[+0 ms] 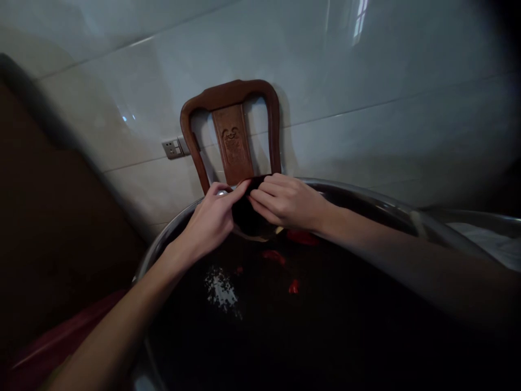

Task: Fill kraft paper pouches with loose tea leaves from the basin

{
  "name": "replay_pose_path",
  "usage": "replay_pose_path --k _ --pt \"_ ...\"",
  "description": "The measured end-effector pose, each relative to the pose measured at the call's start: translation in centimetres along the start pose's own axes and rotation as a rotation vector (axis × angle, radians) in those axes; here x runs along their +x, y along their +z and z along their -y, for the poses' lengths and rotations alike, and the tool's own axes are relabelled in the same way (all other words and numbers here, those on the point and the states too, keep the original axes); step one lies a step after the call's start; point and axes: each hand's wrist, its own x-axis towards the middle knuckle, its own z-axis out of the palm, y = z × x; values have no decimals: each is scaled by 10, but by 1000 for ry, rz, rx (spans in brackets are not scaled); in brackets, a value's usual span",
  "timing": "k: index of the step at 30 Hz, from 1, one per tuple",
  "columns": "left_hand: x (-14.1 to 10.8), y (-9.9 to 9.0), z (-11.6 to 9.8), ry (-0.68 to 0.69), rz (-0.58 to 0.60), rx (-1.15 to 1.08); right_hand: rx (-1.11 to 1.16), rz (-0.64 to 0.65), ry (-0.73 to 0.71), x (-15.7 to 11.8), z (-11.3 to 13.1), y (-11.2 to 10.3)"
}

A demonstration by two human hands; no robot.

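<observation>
Both hands meet near the far rim of a large round metal-edged vessel (358, 190) filled with something dark. My left hand (211, 220) has its thumb and fingers closed on the left side of a dark item (246, 217), whose nature is too dim to tell. At that item's right side, my right hand (287, 201) is closed with its fingers bent. Red pieces (293, 286) lie in the dark contents below the hands, and a pale patch (222, 290) shows to their left.
A carved wooden chair back (234, 136) stands beyond the rim against a tiled wall (345, 81). A socket (173, 148) is on the wall. Dark furniture (52, 217) fills the left, with a reddish surface (69, 331) below. White material (488, 241) lies at right.
</observation>
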Motion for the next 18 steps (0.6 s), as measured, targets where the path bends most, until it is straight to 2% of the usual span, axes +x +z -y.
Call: replay_pose_path --k 4,10,14,18 --pt "0 -5 -1 53 -55 1 -26 -21 9 7 1 -5" --pt "-6 -18 -23 65 -93 88 -17 -87 8 9 -6 -14" --pt "-9 -20 -28 61 -81 131 108 19 85 7 -6 -12" --pt "-8 -23 -25 -72 -69 63 318 115 151 17 -4 -16"
